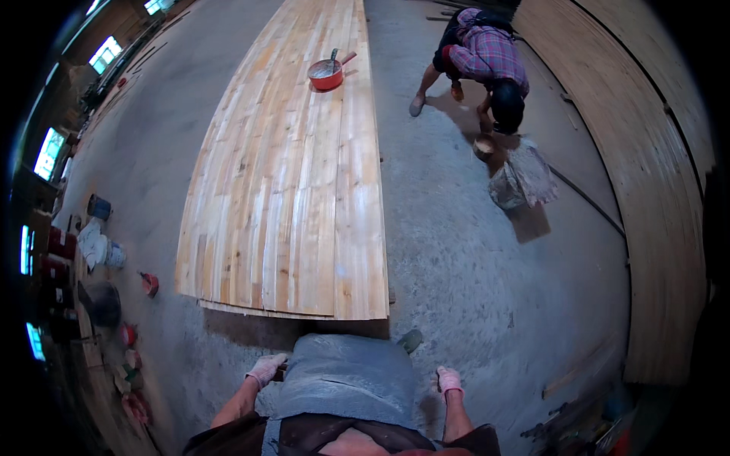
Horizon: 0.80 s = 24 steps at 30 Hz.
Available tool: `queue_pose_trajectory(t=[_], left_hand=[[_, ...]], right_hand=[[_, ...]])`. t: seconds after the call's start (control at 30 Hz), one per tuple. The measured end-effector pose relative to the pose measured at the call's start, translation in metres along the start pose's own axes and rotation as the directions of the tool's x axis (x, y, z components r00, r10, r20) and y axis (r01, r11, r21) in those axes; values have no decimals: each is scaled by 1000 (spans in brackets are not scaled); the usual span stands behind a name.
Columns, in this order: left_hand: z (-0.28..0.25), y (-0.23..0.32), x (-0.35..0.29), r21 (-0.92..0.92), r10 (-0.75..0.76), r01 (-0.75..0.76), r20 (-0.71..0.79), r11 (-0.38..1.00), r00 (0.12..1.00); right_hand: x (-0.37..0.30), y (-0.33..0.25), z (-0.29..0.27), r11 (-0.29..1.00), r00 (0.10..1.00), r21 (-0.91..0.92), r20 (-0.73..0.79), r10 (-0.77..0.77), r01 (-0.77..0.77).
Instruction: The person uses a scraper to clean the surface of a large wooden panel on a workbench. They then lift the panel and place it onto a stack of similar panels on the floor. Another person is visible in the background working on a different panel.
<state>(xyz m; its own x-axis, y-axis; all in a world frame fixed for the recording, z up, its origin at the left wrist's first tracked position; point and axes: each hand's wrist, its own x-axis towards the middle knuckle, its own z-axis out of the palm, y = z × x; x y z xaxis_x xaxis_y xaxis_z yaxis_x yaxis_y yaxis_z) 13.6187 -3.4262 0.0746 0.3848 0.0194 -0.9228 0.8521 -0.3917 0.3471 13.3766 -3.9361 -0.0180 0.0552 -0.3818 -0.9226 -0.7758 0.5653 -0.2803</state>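
My left hand (266, 368), in a pale dusty glove, hangs beside the left edge of my grey apron (350, 380). Its fingers are curled, and a small dark patch shows by the fingertips; whether they hold anything is hidden. On the other side, my right hand (449, 378) wears a pinkish glove and hangs low over the concrete, apart from the apron. Its fingers look closed too, with their inner side out of sight. Directly ahead lies a long stack of wooden panels (304, 190) made of glued strips. A red pan (326, 74) with a handle and a tool in it rests on top.
At the right, a co-worker (490, 53) in a plaid shirt bends over a small tub (484, 147) next to a dusty sack (523, 178). More panels (616, 106) line the right side. Buckets (114, 254), a black basin (101, 302) and a red pot (149, 284) stand at the left.
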Motion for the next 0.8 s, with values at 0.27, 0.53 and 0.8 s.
queue_pose_trajectory(t=[0.27, 0.53, 0.8], left_hand=[[-11, -40, -44, -149, -109, 83, -182, 985, 977], [-204, -1, 29, -93, 25, -70, -414, 993, 910], [-470, 67, 188, 444, 354, -64, -610, 894, 709]], right_hand=[[-34, -110, 118, 587, 789, -527, 424, -445, 614], [-76, -129, 320, 335, 768, -737, 379, -516, 588], [-104, -124, 463, 385, 828, -871, 44, -559, 306]])
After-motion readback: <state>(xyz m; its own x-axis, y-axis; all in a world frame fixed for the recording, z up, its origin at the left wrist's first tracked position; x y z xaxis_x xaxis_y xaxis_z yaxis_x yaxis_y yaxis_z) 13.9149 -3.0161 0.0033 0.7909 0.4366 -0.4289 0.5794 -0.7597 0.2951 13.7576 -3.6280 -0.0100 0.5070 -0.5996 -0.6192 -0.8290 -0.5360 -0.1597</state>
